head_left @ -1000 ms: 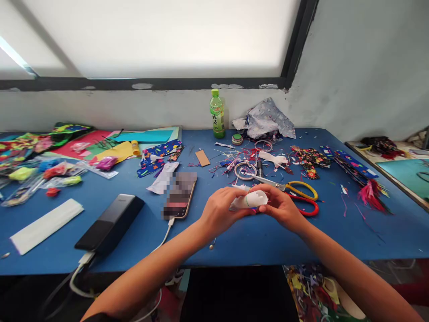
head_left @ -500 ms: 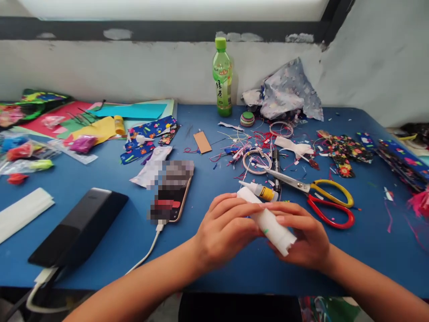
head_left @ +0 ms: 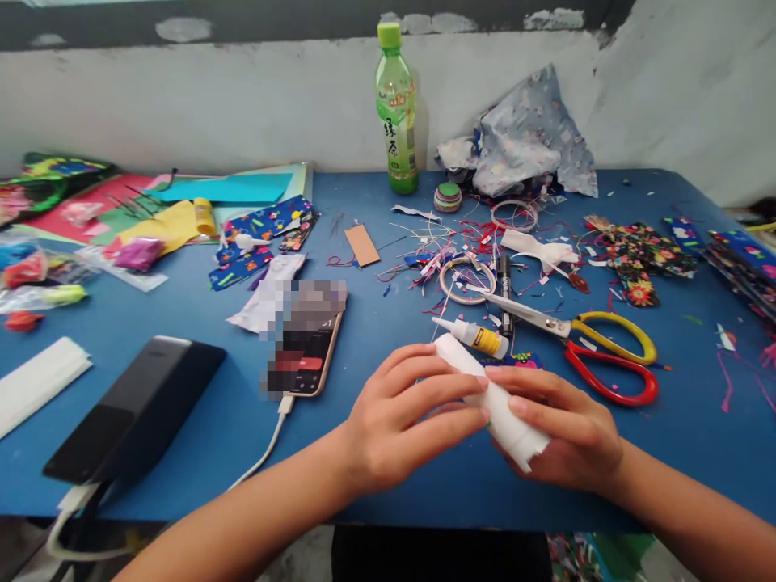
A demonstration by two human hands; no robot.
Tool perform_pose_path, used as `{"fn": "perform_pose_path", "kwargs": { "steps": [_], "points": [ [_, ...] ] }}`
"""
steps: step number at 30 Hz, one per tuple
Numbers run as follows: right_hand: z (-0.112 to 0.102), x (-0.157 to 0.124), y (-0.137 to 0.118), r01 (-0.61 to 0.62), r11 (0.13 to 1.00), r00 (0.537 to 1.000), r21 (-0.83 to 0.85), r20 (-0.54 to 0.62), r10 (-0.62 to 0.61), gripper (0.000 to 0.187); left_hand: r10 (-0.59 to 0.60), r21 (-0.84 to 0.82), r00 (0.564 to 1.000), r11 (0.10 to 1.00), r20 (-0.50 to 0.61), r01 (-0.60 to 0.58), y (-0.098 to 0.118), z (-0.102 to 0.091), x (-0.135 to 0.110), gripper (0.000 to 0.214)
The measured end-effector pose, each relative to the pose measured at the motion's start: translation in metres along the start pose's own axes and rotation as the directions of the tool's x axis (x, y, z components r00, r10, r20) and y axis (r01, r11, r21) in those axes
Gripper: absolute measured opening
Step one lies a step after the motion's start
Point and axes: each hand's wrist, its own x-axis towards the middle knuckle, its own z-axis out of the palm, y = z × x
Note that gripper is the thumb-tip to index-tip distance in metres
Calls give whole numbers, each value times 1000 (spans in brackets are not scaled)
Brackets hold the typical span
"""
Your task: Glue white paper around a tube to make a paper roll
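Observation:
Both hands hold a rolled white paper tube (head_left: 512, 424) low over the near edge of the blue table (head_left: 388, 267). My left hand (head_left: 406, 420) curls its fingers over the tube's upper half. My right hand (head_left: 561, 428) grips the lower end from the right, fingers closed on it. Just beyond the tube lies a small glue bottle (head_left: 476, 335) with a yellow label, and a black marker (head_left: 504, 295). Scissors with yellow and red handles (head_left: 597, 352) lie to the right of the hands.
A phone (head_left: 306, 343) on a white cable and a black power bank (head_left: 137, 408) lie to the left. A green drink bottle (head_left: 395, 109) and crumpled cloth (head_left: 527, 145) stand by the wall. Thread scraps, rings, patterned cut-outs (head_left: 636, 250) and coloured paper sheets (head_left: 175, 214) cover the table.
The view tilted down and drew closer to the table. The paper tube turned from lying crosswise between my hands to slanting down to the right, and both hands shifted slightly nearer.

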Motion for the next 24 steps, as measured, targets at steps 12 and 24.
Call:
{"fn": "perform_pose_path", "kwargs": {
  "steps": [12,24],
  "points": [
    [-10,8,-7,78,987,995,-141,67,-69,14,32,-67,999,997,35,-30,4,-7,-2,16],
    [-14,15,-10,139,966,987,-216,111,-118,13,47,-80,997,996,54,-43,3,-7,-3,20]
  ]
}}
